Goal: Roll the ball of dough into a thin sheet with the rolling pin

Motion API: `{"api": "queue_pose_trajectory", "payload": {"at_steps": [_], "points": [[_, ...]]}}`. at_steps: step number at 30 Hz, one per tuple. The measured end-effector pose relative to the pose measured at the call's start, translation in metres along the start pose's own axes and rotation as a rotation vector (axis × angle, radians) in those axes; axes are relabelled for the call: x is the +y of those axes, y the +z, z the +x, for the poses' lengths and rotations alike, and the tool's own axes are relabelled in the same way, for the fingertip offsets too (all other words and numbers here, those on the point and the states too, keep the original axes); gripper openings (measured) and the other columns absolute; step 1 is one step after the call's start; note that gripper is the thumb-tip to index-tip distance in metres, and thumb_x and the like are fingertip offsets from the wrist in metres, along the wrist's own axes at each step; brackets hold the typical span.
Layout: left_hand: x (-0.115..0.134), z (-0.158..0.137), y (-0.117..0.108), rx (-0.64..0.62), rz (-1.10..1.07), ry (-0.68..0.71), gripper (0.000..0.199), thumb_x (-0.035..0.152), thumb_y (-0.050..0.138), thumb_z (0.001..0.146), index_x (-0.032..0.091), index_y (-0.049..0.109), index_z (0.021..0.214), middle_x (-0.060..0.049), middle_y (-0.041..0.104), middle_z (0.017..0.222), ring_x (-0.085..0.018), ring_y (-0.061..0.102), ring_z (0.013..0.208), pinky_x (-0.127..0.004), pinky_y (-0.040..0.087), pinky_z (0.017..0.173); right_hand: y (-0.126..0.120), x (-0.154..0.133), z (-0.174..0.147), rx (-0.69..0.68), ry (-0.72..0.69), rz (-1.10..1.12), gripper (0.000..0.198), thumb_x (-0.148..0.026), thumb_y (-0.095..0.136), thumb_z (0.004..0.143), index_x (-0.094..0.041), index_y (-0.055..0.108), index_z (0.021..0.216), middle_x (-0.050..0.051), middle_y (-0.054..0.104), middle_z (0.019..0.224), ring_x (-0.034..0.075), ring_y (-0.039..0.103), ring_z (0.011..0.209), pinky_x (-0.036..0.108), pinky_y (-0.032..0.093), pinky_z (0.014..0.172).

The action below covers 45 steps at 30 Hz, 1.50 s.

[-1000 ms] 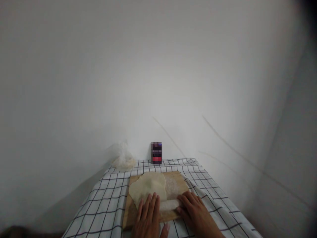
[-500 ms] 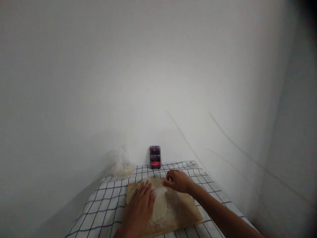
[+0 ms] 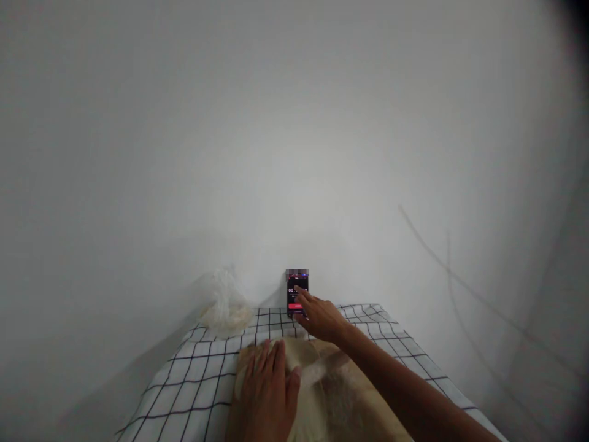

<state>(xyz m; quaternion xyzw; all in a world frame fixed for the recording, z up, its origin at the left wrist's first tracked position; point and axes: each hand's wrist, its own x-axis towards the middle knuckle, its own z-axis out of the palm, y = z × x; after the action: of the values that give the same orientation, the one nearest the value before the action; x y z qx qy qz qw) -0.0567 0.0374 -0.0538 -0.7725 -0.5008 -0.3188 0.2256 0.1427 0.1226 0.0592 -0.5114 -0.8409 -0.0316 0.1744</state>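
Flat on a sheet of pale rolled-out dough [image 3: 306, 414] rests my left hand [image 3: 271, 387], its fingers stretched forward and the thumb out to the side. Under the dough is a light-brown board [image 3: 368, 414], with a whitish flour-like powder [image 3: 317, 370] showing below my right forearm. My right hand [image 3: 319, 316] is up beyond the board's far edge, palm down, fingers spread and nothing visible in them. Its fingertips overlap the lit screen of a phone [image 3: 292, 301]; whether they touch it I cannot tell.
The board lies on a white cloth with a dark grid [image 3: 197, 368]. A knotted clear plastic bag [image 3: 225, 313] with pale contents sits at the back left. The phone leans on the white wall [image 3: 294, 153] behind, and another wall [image 3: 565, 294] stands at the right.
My right hand has moved forward from above the dough to the phone, and its curled fingers have spread. My left hand stays flat on the dough. The camera view has shifted slightly.
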Motion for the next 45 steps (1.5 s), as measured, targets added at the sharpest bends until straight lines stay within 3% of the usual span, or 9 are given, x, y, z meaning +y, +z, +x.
{"api": "queue_pose_trajectory", "payload": {"at_steps": [6,17,38,43,45], "points": [[-0.001,0.0,0.001,-0.064,-0.024,-0.012,0.057,0.05,0.041,0.102,0.013,0.058,0.143,-0.015,0.062,0.145,-0.034,0.057,0.136,-0.052,0.054,0.105,0.014,-0.014,0.033,0.01,0.024,-0.064,0.035,-0.04,0.048,0.102,-0.022,0.055,0.131,0.012,0.024,0.171,0.031,0.068,0.118,0.044,0.055,0.088],[0.005,0.007,-0.02,-0.255,-0.125,-0.078,0.065,0.053,0.037,0.103,0.01,0.052,0.149,-0.016,0.051,0.155,-0.036,0.048,0.143,-0.055,0.051,0.11,0.021,-0.02,0.035,0.031,0.051,-0.086,0.034,-0.044,0.046,0.104,-0.021,0.054,0.128,0.012,0.026,0.17,0.03,0.067,0.119,0.041,0.056,0.083],[0.002,0.004,-0.014,-0.201,-0.066,-0.055,0.061,0.051,0.041,0.102,0.013,0.055,0.148,-0.014,0.055,0.151,-0.035,0.054,0.139,-0.054,0.054,0.107,0.027,-0.02,0.033,0.039,0.063,-0.057,0.036,-0.044,0.044,0.105,-0.021,0.054,0.13,0.014,0.028,0.17,0.03,0.067,0.119,0.043,0.056,0.082],[0.002,0.004,-0.013,-0.176,-0.063,-0.04,0.062,0.051,0.04,0.102,0.011,0.056,0.146,-0.016,0.056,0.15,-0.035,0.054,0.139,-0.053,0.054,0.107,0.025,-0.025,0.026,0.042,0.047,-0.04,0.035,-0.045,0.045,0.105,-0.022,0.056,0.128,0.013,0.038,0.165,0.028,0.068,0.117,0.037,0.053,0.081],[0.002,0.004,-0.013,-0.167,-0.066,-0.044,0.062,0.051,0.041,0.102,0.01,0.056,0.145,-0.017,0.057,0.149,-0.036,0.054,0.138,-0.054,0.054,0.107,0.021,-0.028,0.018,0.037,0.029,-0.029,0.034,-0.046,0.045,0.105,-0.023,0.057,0.126,0.012,0.052,0.155,0.026,0.07,0.112,0.035,0.051,0.079]]}}
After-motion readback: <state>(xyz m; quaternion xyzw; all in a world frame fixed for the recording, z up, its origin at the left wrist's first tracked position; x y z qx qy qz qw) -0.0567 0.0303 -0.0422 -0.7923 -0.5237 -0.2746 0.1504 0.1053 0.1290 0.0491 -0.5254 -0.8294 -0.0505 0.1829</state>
